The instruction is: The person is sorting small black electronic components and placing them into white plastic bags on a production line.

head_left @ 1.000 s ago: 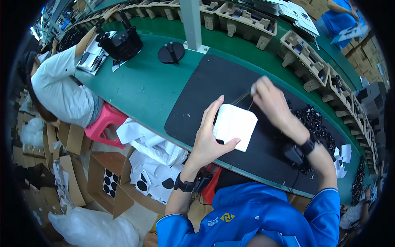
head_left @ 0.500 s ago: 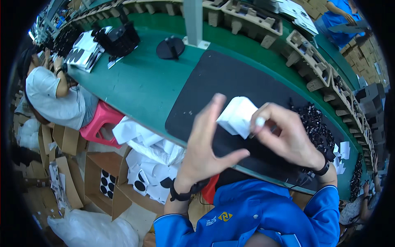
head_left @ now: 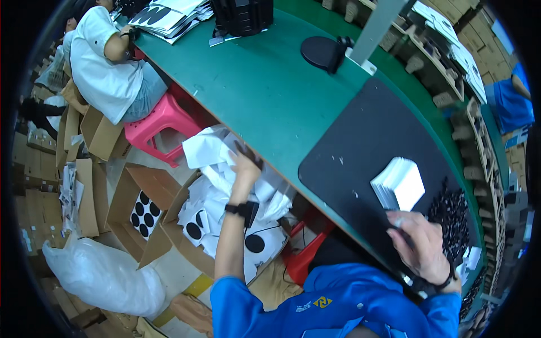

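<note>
My left hand [head_left: 246,170] is down past the table's near edge, over a carton of crumpled white sheets [head_left: 209,152]. Its fingers are smeared by motion, and whether they hold anything cannot be made out. My right hand [head_left: 421,243] hovers over the near side of the black mat [head_left: 344,163]. Its fingers are bent but apart, with nothing visible between them, and something whitish is on one fingertip. Just beyond it a stack of white cards [head_left: 401,183] rests on the mat, untouched. A heap of small black parts [head_left: 451,217] lies to the right of that stack.
A round black base [head_left: 320,53] stands by a grey post [head_left: 380,34] on the green table. A person in white sits left, on a pink stool [head_left: 160,127]. An open carton with black discs [head_left: 145,214] and a plastic bag [head_left: 104,276] are on the floor. Brown trays line the far side.
My left hand has left the white stack and swung left and down to the carton of sheets. My right hand has drawn back from the stack towards me. The view has turned left.
</note>
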Available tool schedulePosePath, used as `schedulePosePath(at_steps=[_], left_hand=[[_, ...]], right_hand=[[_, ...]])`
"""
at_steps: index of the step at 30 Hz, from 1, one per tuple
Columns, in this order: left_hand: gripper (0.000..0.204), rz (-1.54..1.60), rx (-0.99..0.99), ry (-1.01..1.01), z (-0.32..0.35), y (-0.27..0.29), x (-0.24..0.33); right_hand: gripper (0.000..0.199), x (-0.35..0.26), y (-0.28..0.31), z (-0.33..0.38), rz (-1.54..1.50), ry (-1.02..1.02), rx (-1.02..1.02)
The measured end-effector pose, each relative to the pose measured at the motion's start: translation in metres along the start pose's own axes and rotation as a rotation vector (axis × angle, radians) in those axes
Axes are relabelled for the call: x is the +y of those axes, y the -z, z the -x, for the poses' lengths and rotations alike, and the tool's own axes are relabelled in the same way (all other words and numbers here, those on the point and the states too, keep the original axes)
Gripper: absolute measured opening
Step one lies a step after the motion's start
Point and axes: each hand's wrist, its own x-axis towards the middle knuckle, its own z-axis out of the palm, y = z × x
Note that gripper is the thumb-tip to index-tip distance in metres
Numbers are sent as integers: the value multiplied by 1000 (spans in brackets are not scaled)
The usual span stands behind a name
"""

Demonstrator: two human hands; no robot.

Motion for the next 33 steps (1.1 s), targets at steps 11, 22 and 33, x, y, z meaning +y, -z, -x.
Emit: schedulePosePath(at_steps=[11,22,33], left_hand=[[28,-110,-461,37,-198,-233,13],[29,-219,-405,-25,-167,-242,-20],[32,8,-306,-106,-53,-74,45]], right_hand=[[19,57,-21,-8,411,-1086,-13],[42,112,6,-6,484,-569,-82],[43,147,46,61,456,-25,-208]])
